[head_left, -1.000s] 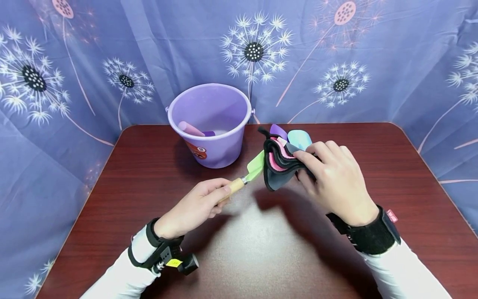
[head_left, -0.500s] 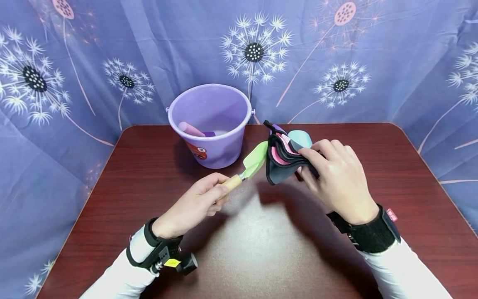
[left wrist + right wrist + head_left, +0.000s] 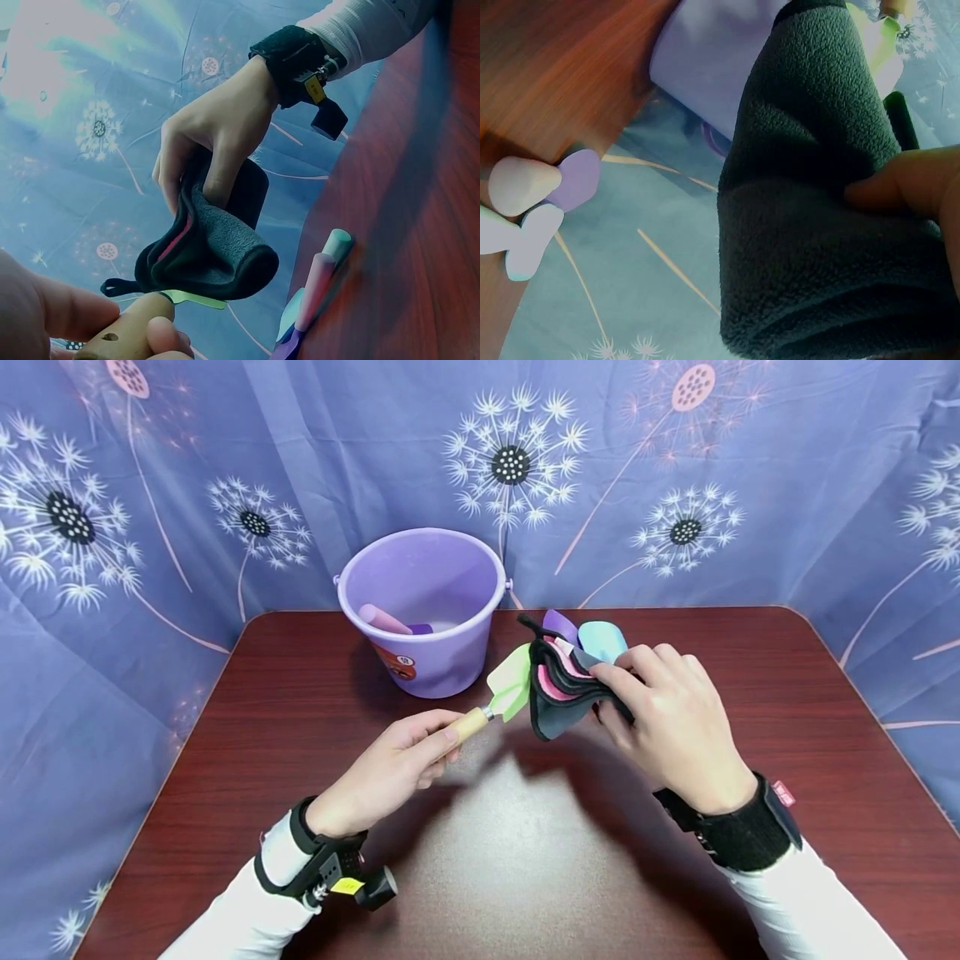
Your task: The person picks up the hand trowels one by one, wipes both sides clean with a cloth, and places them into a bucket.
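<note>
In the head view my left hand (image 3: 386,772) grips the wooden handle of a small garden trowel (image 3: 510,683), its light green blade tilted up to the right. My right hand (image 3: 671,722) pinches a folded dark grey cloth (image 3: 564,697) with black edging and pink inner layers. The cloth's left edge meets the blade and hides part of it. From the left wrist view, the cloth (image 3: 217,251) hangs over the blade, thumb and fingers holding it from above. The cloth (image 3: 810,165) fills much of the right wrist view.
A purple bucket (image 3: 453,664) stands behind the left hand; a pink-handled purple tool (image 3: 384,618) lies inside. Behind the cloth lie a purple toy shovel (image 3: 558,624) and a light blue one (image 3: 602,641), partly covered. A patterned curtain (image 3: 375,452) encloses the table's back and sides.
The trowel blade has tilted higher and turned to show more of its face. The cloth shifted slightly up and right, then returned down and left against the blade.
</note>
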{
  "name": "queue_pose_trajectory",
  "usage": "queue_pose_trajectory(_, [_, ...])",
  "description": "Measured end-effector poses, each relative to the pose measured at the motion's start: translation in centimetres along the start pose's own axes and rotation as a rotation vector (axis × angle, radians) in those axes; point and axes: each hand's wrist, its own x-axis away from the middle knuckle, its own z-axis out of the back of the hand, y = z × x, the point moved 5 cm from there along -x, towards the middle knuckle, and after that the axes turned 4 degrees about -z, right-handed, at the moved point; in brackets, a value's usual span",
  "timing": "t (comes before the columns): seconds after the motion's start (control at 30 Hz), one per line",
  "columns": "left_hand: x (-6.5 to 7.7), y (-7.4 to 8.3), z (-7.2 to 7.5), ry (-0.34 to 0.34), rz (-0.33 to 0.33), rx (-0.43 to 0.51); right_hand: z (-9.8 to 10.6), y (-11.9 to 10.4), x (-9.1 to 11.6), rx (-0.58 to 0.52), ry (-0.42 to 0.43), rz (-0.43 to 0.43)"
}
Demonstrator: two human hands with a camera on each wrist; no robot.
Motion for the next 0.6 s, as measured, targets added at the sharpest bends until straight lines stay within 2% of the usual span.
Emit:
queue_pose_trajectory(0.3, [0.0, -0.2, 0.0, -0.007, -0.006, -0.071, -0.1, -1.9, -0.1, -0.067, 0.026, 0.077])
queue_pose_trajectory(0.47, [0.0, -0.1, 0.0, -0.003, -0.021, -0.075, -0.2, -2.6, -0.1, -0.085, 0.030, 0.099])
queue_pose_trajectory(0.6, [0.0, 0.0, -0.1, -0.001, -0.029, -0.042, -0.2, -2.9, 0.0, -0.097, 0.037, 0.110])
